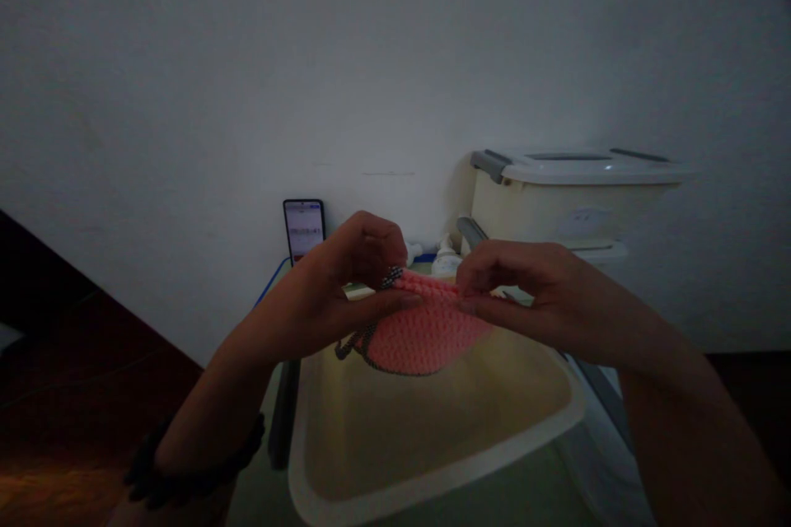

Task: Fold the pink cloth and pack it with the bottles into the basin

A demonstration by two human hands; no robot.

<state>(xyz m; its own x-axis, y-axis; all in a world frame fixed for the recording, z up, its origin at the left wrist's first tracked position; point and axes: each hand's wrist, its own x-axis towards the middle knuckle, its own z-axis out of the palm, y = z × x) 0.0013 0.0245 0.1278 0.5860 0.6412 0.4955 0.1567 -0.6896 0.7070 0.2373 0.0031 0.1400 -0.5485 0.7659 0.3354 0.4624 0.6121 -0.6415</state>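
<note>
A pink knitted or crocheted piece (423, 338) with a dark, speckled edging hangs between my two hands, over a pale plastic basin. My left hand (355, 280) pinches its upper left edge near the black-and-white trim, thumb in front. My right hand (519, 288) pinches the upper right edge between thumb and fingers. A short dark cord or loop dangles from the piece's lower left side. The top edge looks folded or rolled toward me. Whether a hook or needle sits in either hand cannot be made out.
The basin (436, 490) stands on a greenish table. Behind it a phone (304, 226) leans upright, with its screen lit. White objects (446, 259) lie near the wall. Lidded storage boxes (556, 202) stand at the right. A dark bracelet (191, 469) circles my left wrist.
</note>
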